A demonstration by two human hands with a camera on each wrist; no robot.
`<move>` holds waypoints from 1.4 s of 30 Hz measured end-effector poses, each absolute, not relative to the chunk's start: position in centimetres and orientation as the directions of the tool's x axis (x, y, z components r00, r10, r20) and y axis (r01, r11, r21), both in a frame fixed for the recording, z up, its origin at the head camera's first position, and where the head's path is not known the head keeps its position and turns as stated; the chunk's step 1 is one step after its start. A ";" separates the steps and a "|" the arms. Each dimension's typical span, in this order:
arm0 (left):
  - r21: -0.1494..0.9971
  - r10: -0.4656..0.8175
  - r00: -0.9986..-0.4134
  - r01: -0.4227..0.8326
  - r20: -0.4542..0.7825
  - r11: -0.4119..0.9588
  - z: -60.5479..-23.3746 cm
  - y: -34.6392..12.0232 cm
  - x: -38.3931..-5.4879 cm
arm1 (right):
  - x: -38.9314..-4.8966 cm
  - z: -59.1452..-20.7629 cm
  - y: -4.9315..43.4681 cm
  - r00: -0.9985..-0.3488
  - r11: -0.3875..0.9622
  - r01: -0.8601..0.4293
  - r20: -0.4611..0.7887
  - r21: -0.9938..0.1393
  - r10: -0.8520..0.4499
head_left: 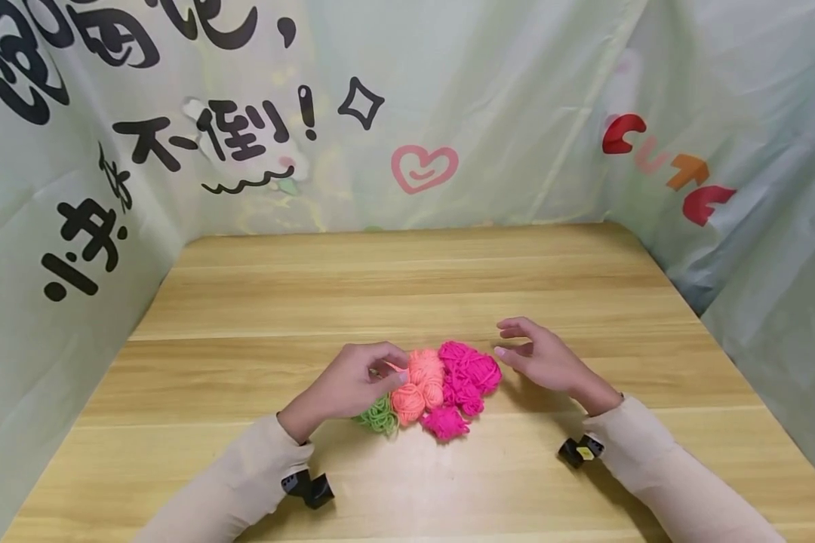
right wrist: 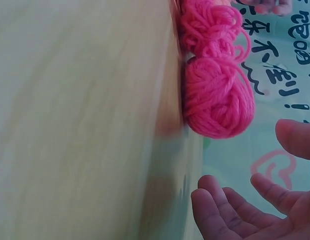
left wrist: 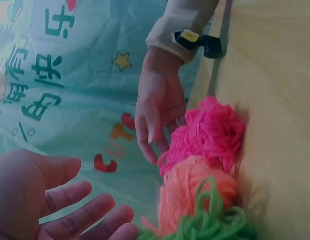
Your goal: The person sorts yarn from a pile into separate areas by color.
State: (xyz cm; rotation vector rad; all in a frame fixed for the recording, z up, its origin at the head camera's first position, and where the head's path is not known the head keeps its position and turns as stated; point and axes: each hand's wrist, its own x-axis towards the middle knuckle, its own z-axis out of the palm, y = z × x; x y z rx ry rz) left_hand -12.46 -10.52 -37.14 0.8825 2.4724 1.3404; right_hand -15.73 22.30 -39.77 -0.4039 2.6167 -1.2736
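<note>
Balls of yarn sit bunched together near the middle of the table: green yarn (head_left: 379,416) on the left, orange yarn (head_left: 426,371) in the middle, bright pink yarn (head_left: 472,373) on the right. My left hand (head_left: 353,381) hovers beside the green and orange balls, hiding part of the green; its fingers (left wrist: 70,225) are spread and relaxed with nothing between them. To the right of the pink yarn, my right hand (head_left: 546,360) is held with loosely bent fingers (right wrist: 229,210), a gap away from the nearest pink ball (right wrist: 219,97).
The wooden table (head_left: 407,286) reaches back to a printed cloth backdrop (head_left: 502,113), which also hangs along both sides. Small black devices, such as the one on the right wrist (head_left: 579,452), are worn over the beige sleeves.
</note>
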 end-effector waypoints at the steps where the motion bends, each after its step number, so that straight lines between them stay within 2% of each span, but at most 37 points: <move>1: 0.811 0.594 -0.797 0.415 0.106 0.412 -37.1 -10.3 -12.4 | -15.8 -39.8 22.2 -0.941 0.591 -0.155 -0.065 -0.792 -0.334; 9: 0.768 0.679 -0.724 0.501 0.120 0.398 -37.1 -8.4 -12.5 | -16.2 -40.0 21.6 -0.931 0.600 -0.177 -0.065 -0.780 -0.359; 19: 0.677 0.782 -0.620 0.605 0.071 0.418 -37.1 -6.7 -12.5 | -16.6 -40.1 21.0 -0.919 0.630 -0.185 -0.094 -0.754 -0.383; 24: 0.607 0.796 -0.605 0.642 0.026 0.469 -36.9 -5.9 -12.4 | -16.6 -40.1 20.5 -0.913 0.642 -0.190 -0.107 -0.743 -0.394; 29: 0.499 0.826 -0.563 0.726 0.035 0.474 -37.0 -5.1 -12.2 | -16.7 -40.3 20.1 -0.899 0.633 -0.199 -0.117 -0.748 -0.421; 36: 0.256 0.879 -0.476 0.852 0.020 0.456 -37.3 -4.0 -11.5 | -16.7 -40.6 19.6 -0.892 0.648 -0.197 -0.139 -0.736 -0.429; 42: 0.070 0.911 -0.410 0.911 0.039 0.407 -37.9 -3.4 -11.3 | -16.8 -40.6 19.2 -0.885 0.664 -0.196 -0.161 -0.722 -0.436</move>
